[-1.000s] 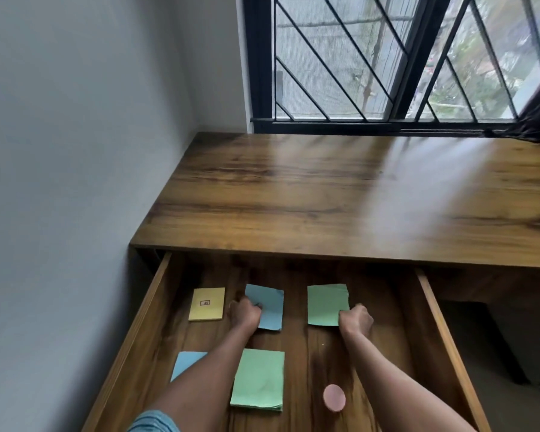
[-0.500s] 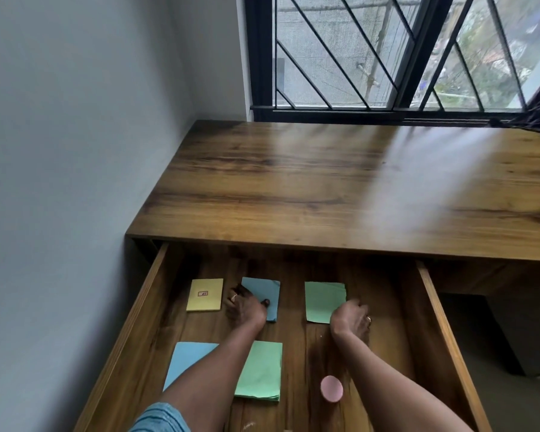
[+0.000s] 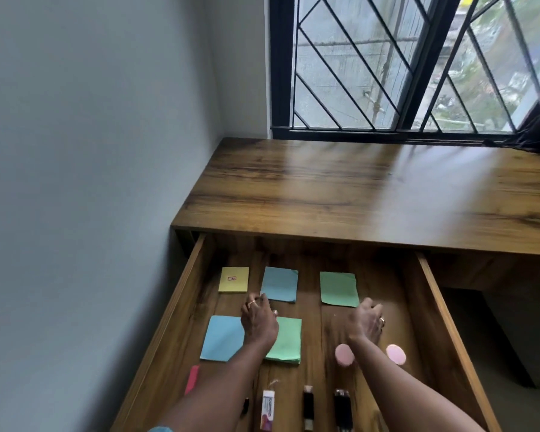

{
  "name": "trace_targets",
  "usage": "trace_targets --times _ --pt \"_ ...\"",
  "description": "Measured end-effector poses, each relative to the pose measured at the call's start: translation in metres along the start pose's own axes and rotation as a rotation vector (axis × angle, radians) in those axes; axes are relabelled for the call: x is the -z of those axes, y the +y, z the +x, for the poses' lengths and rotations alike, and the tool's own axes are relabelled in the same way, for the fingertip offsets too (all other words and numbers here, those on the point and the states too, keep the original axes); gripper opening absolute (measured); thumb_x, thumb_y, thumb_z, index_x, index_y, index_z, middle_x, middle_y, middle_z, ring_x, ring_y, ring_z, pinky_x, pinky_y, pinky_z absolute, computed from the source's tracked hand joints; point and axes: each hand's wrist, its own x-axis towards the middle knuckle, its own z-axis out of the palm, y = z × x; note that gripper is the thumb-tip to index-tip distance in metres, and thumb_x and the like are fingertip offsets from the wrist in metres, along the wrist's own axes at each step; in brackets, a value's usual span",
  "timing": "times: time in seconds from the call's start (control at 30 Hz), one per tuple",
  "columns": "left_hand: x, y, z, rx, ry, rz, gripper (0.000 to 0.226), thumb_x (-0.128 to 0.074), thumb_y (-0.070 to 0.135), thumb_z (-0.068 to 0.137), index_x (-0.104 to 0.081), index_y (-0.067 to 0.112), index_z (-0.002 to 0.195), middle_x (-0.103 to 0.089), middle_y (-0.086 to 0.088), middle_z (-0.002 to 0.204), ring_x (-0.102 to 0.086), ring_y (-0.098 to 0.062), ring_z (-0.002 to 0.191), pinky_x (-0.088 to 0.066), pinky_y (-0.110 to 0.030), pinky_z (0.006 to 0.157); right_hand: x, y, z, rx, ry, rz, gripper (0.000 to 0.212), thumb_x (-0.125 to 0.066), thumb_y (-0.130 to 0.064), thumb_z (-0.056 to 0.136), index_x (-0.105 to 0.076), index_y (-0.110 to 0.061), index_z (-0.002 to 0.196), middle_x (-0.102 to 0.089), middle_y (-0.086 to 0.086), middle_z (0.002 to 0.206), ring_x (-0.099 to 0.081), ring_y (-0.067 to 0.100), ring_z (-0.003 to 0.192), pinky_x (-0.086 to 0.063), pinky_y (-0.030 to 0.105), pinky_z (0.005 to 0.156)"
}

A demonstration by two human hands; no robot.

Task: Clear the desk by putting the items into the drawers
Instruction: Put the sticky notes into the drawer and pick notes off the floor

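Note:
The wooden desk (image 3: 356, 194) has its wide drawer (image 3: 441, 310) pulled out. At the drawer's back lie a yellow pad (image 3: 234, 279), a small blue pad (image 3: 280, 283) and a small green pad (image 3: 338, 289). In front of them lie a larger blue pad (image 3: 221, 338) and a larger green pad (image 3: 290, 342). My left hand (image 3: 258, 319) hovers over these, fingertips by the small blue pad's near corner, loosely curled, holding nothing. My right hand (image 3: 368, 322) sits just below the small green pad, blurred, also holding nothing. Two pink discs (image 3: 344, 354) flank my right wrist.
Near the drawer's front lie a red strip (image 3: 192, 378), a white eraser (image 3: 268, 413) and two dark small items (image 3: 342, 406). A grey wall closes the left side. A barred window (image 3: 387, 67) stands behind the desk top.
Both hands have drawn back toward me, off the small blue and green pads. The view has tilted, so more of the drawer's front and its items show.

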Motion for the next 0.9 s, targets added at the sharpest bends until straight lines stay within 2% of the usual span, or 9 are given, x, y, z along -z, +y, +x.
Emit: trace_targets --times 0.1,0.23,0.3,0.4,0.53,0.63,0.73,0.83,0.9 --pt "0.005 -0.012 -0.029 -0.082 -0.005 0.018 0.041 -0.048 0.024 0.098 -0.044 0.021 0.138 -0.031 -0.003 0.148 -0.030 -0.022 0.134 -0.036 -0.028 0.105 0.015 0.010 -0.027 0.070 -0.012 -0.034 0.026 -0.033 -0.014 0.101 -0.051 -0.001 0.115 -0.054 0.019 0.113 -0.051 0.030 0.094 -0.039 0.037 0.076" --pt "0.012 -0.023 -0.067 -0.120 -0.016 -0.003 0.039 -0.047 0.022 0.098 -0.049 0.020 0.137 -0.037 -0.003 0.145 -0.034 -0.020 0.131 -0.038 -0.028 0.104 0.038 0.033 -0.067 0.212 -0.137 -0.125 0.022 -0.040 -0.012 0.097 -0.059 -0.004 0.105 -0.058 0.018 0.116 -0.058 0.023 0.088 -0.043 0.031 0.077" --pt "0.014 -0.026 -0.087 -0.160 -0.022 -0.019 0.035 -0.046 0.020 0.099 -0.053 0.017 0.133 -0.042 -0.003 0.140 -0.039 -0.019 0.128 -0.041 -0.027 0.102 0.043 0.047 -0.083 0.298 -0.219 -0.210 0.024 -0.042 -0.012 0.095 -0.060 -0.004 0.109 -0.058 0.017 0.120 -0.059 0.027 0.100 -0.042 0.030 0.078" --pt "0.016 -0.033 -0.117 -0.224 -0.051 -0.003 0.030 -0.046 0.018 0.098 -0.060 0.014 0.125 -0.055 -0.004 0.129 -0.053 -0.017 0.116 -0.048 -0.024 0.091 0.052 0.069 -0.108 0.359 -0.315 -0.243 0.030 -0.043 -0.011 0.093 -0.058 -0.007 0.119 -0.057 0.016 0.124 -0.058 0.028 0.107 -0.041 0.030 0.077" --pt "0.020 -0.043 -0.153 -0.218 -0.072 -0.005 0.026 -0.047 0.022 0.098 -0.064 0.017 0.117 -0.064 -0.002 0.118 -0.061 -0.013 0.101 -0.046 -0.018 0.072 0.069 0.087 -0.137 0.484 -0.357 -0.338 0.021 -0.048 -0.016 0.091 -0.063 -0.011 0.104 -0.062 0.012 0.116 -0.060 0.026 0.106 -0.046 0.030 0.082" --pt "0.018 -0.052 -0.182 -0.189 -0.050 0.004 0.028 -0.046 0.025 0.098 -0.064 0.017 0.117 -0.066 -0.001 0.113 -0.063 -0.013 0.100 -0.049 -0.019 0.074 0.081 0.101 -0.157 0.581 -0.406 -0.335 0.023 -0.048 -0.025 0.093 -0.064 -0.014 0.107 -0.061 0.009 0.116 -0.059 0.026 0.107 -0.045 0.030 0.085" --pt "0.012 -0.060 -0.217 -0.224 0.094 0.031 0.029 -0.045 0.032 0.098 -0.065 0.020 0.114 -0.068 0.002 0.111 -0.063 -0.009 0.101 -0.046 -0.014 0.075 0.094 0.123 -0.182 0.682 -0.447 -0.360 0.027 -0.044 -0.034 0.096 -0.064 -0.018 0.105 -0.060 0.007 0.113 -0.059 0.027 0.104 -0.044 0.031 0.082" --pt "0.007 -0.063 -0.246 -0.298 0.168 0.046 0.032 -0.046 0.040 0.097 -0.061 0.023 0.120 -0.064 0.007 0.122 -0.057 -0.005 0.112 -0.042 -0.013 0.092 0.103 0.144 -0.198 0.815 -0.316 -0.375 0.028 -0.041 -0.025 0.096 -0.058 -0.023 0.119 -0.055 0.005 0.119 -0.060 0.026 0.103 -0.044 0.032 0.086" --pt "0.003 -0.064 -0.257 -0.331 0.127 0.077 0.043 -0.048 0.040 0.096 -0.050 0.021 0.135 -0.052 0.004 0.139 -0.046 -0.009 0.131 -0.035 -0.016 0.106 0.107 0.152 -0.207 0.851 -0.215 -0.420 0.039 -0.037 -0.013 0.094 -0.050 -0.022 0.130 -0.050 0.004 0.127 -0.059 0.023 0.108 -0.047 0.030 0.093"
